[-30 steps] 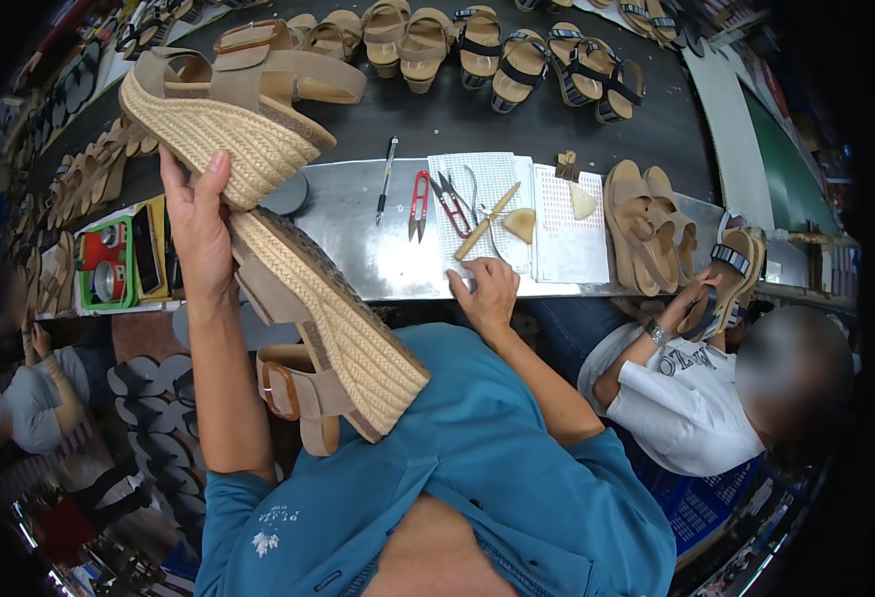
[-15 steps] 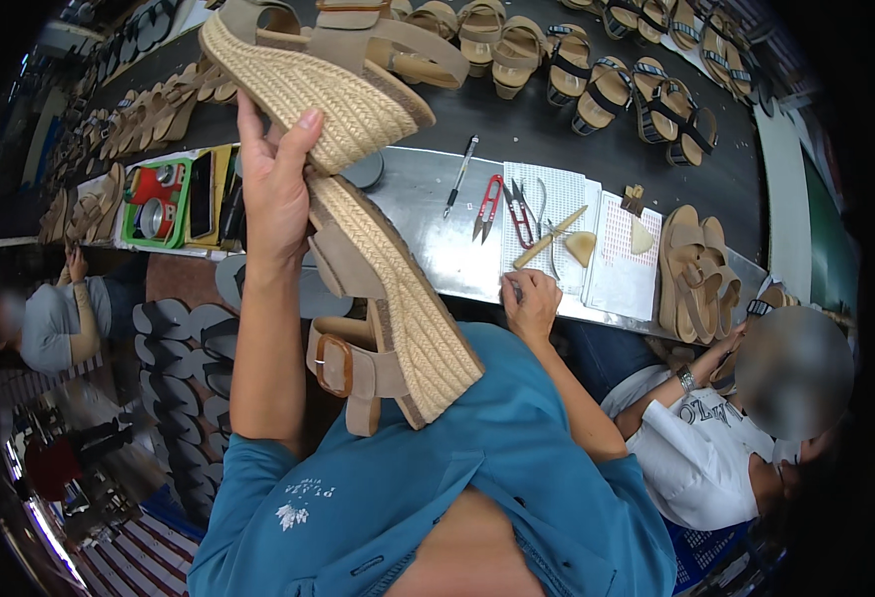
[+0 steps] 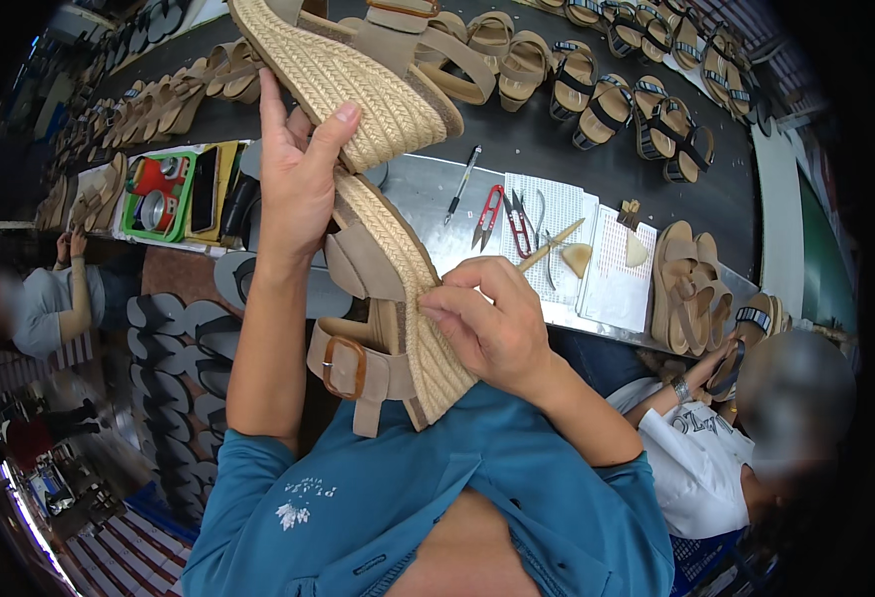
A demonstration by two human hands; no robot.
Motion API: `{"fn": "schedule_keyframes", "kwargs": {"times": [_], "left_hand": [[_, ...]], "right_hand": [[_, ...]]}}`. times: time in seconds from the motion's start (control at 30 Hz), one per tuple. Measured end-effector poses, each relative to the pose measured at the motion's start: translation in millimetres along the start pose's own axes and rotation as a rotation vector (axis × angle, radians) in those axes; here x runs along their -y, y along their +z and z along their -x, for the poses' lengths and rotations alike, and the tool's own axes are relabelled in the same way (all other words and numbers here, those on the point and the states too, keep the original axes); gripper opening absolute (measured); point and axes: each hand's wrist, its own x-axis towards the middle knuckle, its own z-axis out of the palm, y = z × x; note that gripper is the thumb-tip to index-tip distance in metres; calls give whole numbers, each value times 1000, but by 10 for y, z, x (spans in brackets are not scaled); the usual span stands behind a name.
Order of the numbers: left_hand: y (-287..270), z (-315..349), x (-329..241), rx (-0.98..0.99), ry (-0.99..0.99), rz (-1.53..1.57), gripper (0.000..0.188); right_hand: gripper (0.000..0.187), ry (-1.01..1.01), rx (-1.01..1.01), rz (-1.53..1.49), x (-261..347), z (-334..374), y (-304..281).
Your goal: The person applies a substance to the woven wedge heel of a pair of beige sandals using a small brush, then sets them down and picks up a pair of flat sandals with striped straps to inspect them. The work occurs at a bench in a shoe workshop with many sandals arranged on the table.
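Observation:
My left hand [image 3: 296, 189] grips a pair of taupe wedge sandals with woven rope-covered soles. The upper sandal [image 3: 343, 85] rises past its thumb, partly cut off by the top of the view. Below it, the lower sandal [image 3: 390, 234] hangs at a slant in front of my shirt, its brown buckle [image 3: 343, 366] facing left. Where the two overlap near my palm, the grip is partly hidden. My right hand [image 3: 502, 323] is closed, thumb and fingertips pinched at the right edge of the lower sandal's woven side. Whatever lies between those fingertips is too small to make out.
On the metal-edged bench lie a pen [image 3: 462, 186], red-handled thread snips [image 3: 488, 217], paper sheets [image 3: 617, 284] and a green tray [image 3: 187, 199]. Finished-looking sandals [image 3: 691, 284] stand at right, with rows behind. One co-worker [image 3: 696, 453] sits at right, another [image 3: 44, 303] at left.
My right hand has come up from the bench edge to the lower sandal's woven side and closed there. The sandals and my left hand have shifted slightly right in view.

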Motion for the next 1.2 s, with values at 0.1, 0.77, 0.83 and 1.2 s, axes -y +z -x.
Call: {"fn": "schedule_keyframes", "kwargs": {"times": [0.1, 0.77, 0.83, 1.2], "left_hand": [[26, 2, -36, 1, 8, -22, 93], [-77, 32, 67, -75, -29, -74, 79], [-17, 24, 48, -68, -35, -76, 80], [118, 28, -43, -26, -21, -127, 83]], "right_hand": [[25, 74, -59, -98, 0, 71, 59], [14, 928, -254, 242, -1227, 1784, 190], [14, 764, -258, 385, -1316, 1886, 285], [20, 687, -226, 525, -1452, 1797, 550]]}}
